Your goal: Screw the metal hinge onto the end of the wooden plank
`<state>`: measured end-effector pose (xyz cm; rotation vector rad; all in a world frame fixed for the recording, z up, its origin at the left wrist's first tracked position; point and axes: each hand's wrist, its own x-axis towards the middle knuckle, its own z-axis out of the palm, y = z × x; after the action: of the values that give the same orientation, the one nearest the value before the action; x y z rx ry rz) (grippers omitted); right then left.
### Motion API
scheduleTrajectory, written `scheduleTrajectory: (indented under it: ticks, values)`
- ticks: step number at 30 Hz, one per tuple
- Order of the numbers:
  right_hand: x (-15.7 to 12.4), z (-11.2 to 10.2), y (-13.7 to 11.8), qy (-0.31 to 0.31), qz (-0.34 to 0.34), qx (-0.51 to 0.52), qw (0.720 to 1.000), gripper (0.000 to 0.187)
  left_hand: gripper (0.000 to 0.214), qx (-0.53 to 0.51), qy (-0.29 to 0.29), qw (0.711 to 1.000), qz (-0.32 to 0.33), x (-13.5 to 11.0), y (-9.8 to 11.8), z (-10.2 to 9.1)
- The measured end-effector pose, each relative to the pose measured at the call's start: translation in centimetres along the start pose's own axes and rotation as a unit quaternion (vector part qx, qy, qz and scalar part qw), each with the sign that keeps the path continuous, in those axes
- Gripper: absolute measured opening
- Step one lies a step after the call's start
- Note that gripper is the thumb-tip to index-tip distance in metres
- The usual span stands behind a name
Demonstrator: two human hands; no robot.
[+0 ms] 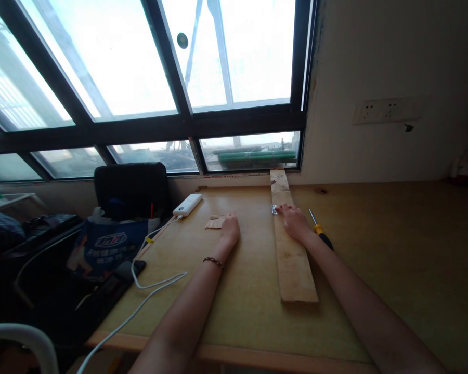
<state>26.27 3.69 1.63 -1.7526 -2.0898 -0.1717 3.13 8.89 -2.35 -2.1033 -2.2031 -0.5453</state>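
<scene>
A long wooden board lies on the table, its far end reaching the window sill. Near its left edge, toward the far end, sits a small silver metal hinge. The fingers of my right hand are bent together at the hinge, with the hand resting over the board. My left hand is closed at the right end of a small tan flat piece; what its fingers hold is hidden. Just right of my right hand lies a screwdriver with a yellow and black handle, its shaft pointing away.
A white power bank with a white cable lies on the table's left side, the cable hanging over the front edge. Beyond that edge are a black chair and a blue bag. Window and wall bound the table behind.
</scene>
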Motion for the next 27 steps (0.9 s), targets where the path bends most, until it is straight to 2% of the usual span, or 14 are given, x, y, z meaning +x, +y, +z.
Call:
scheduleTrajectory:
  ticks: [7,12,17,23,27]
  values:
    - [0.0,0.3,0.1,0.012,0.003,0.013,1.0,0.031,0.028,-0.063,0.033,0.997,-0.018,-0.8,-0.3,0.0]
    - [0.0,0.3,0.2,0.005,0.002,0.02,1.0,0.029,0.017,-0.029,0.031,0.999,0.009,-1.6,-0.8,-0.7]
    - [0.1,0.5,0.4,0.016,0.002,0.025,1.0,0.03,0.016,-0.007,0.038,0.999,0.016,-1.8,-1.3,-0.9]
    - [0.1,0.6,0.4,0.006,0.004,0.021,1.0,0.032,0.026,0.012,0.058,0.996,-0.065,-1.5,-1.3,-0.9]
    - [0.1,0.6,0.3,0.015,0.006,0.022,1.0,0.031,0.028,0.021,0.083,0.994,-0.071,-1.3,-1.6,-0.9]
